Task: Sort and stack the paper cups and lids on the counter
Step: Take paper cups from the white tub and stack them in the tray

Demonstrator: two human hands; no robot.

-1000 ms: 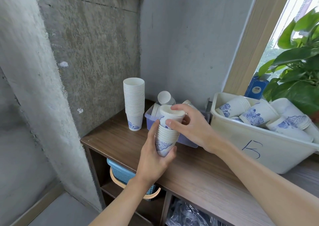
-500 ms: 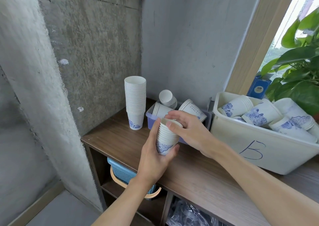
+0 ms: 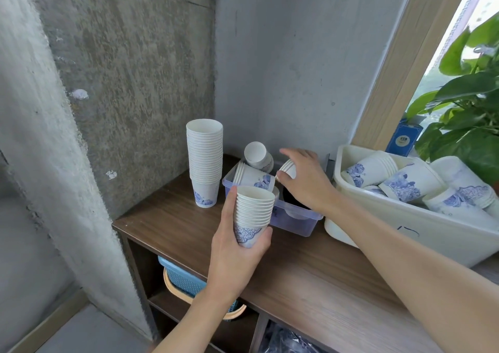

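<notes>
The left hand (image 3: 237, 252) is clamped around the base of a nested stack of paper cups (image 3: 253, 215). The thumb runs up the near side and the fingers wrap the blue-printed bottom cup. This stack is upright in the air above the front of the wooden counter (image 3: 310, 271), just in front of the purple bin (image 3: 297, 217).

The right hand (image 3: 305, 180) reaches over that bin. Its grip curls on a short stack of cups (image 3: 287, 167) lying on its side, rims toward the camera, with the thumb under the rims and the fingers arched over the top.

2 more items sit at the bin's left end:
- a lying stack (image 3: 251, 176) with a blue flower print
- 1 tilted cup (image 3: 256, 154) behind it, mouth facing out

A tall stack (image 3: 205, 163) stands upright on the counter to the left of the bin, near the concrete wall.

To the right, a white tub (image 3: 391, 217) touches the bin and holds several stacks of cups (image 3: 405, 182) lying on their sides. Behind the tub are a blue box (image 3: 403, 139) and a leafy plant (image 3: 472, 109) by the window. A blue basket (image 3: 181, 277) sits on the shelf under the counter.
</notes>
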